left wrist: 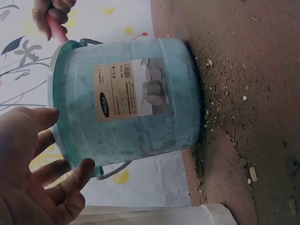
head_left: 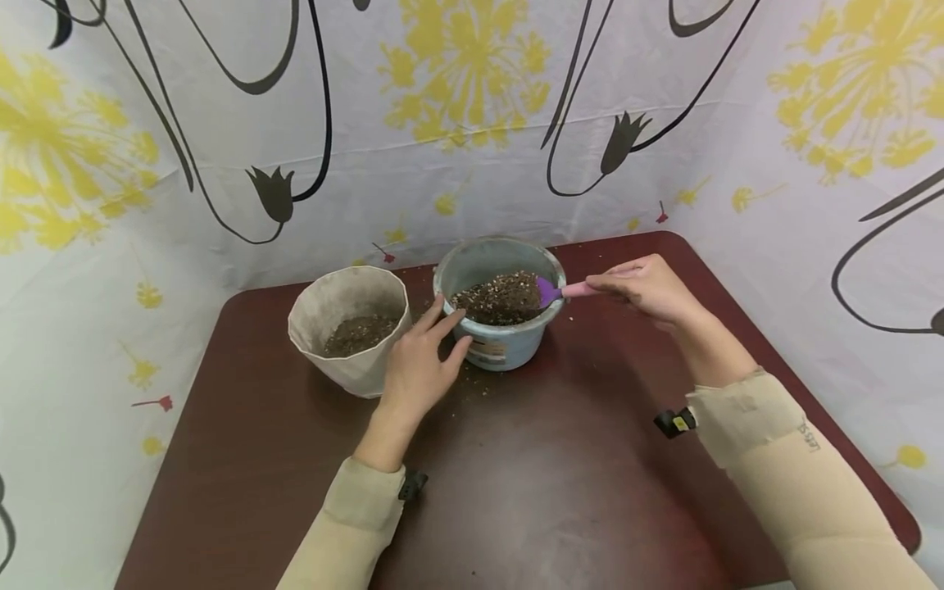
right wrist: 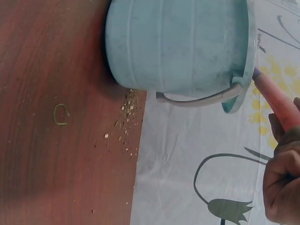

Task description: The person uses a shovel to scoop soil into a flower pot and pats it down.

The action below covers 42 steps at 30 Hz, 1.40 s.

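Note:
A light blue bucket (head_left: 512, 348) with speckled dark soil (head_left: 490, 303) in it stands at the back of the table. My right hand (head_left: 649, 287) grips the pink handle of a small trowel (head_left: 547, 292), its purple neck crossing the bucket's right rim. The trowel's blade, heaped with soil, lies inside the bucket. At the bucket's left front rim rests my left hand (head_left: 422, 360), fingers spread, fingertips at the edge. In the left wrist view the bucket's paper label (left wrist: 131, 89) faces that hand. Left of it is a whitish pot (head_left: 354, 373), partly filled with soil.
The dark red table (head_left: 531, 492) carries scattered soil crumbs (left wrist: 234, 140) around the bucket's foot. In the right wrist view, a grey bucket handle (right wrist: 201, 100) hangs down the side and a thin green loop (right wrist: 61, 115) lies on the table. Patterned cloth (head_left: 472, 188) hangs behind.

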Motion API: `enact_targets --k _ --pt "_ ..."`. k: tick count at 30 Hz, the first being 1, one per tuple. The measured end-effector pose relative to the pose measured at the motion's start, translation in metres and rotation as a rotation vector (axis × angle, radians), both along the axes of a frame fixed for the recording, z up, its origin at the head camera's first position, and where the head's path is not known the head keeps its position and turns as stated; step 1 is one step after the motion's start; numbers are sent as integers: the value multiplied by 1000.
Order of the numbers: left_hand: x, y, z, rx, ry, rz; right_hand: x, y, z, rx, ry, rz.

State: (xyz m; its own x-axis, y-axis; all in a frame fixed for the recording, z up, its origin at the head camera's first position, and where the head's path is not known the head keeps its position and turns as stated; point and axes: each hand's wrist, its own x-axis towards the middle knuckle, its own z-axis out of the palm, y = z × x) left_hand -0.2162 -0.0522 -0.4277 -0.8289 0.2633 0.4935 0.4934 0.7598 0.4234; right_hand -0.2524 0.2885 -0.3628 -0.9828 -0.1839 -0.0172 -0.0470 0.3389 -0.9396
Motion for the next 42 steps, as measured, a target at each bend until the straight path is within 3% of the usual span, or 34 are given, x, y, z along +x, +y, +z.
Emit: enact_targets --k 6,16,25,29,35,42 --pt "-4 2 -1 -20 51 39 6 1 -1 67 25 -7" --pt "-3 3 -2 -15 52 57 13 9 -5 21 2 126" --pt "-2 4 -2 -3 37 43 13 6 -8 -37 57 98" --pt "0 1 1 56 88 32 10 3 -5 -35 55 92" --pt "3 -12 13 114 230 -15 4 -6 2 -57 52 111" --pt "3 -47 18 77 286 78 -7 -23 11 -87 66 158"
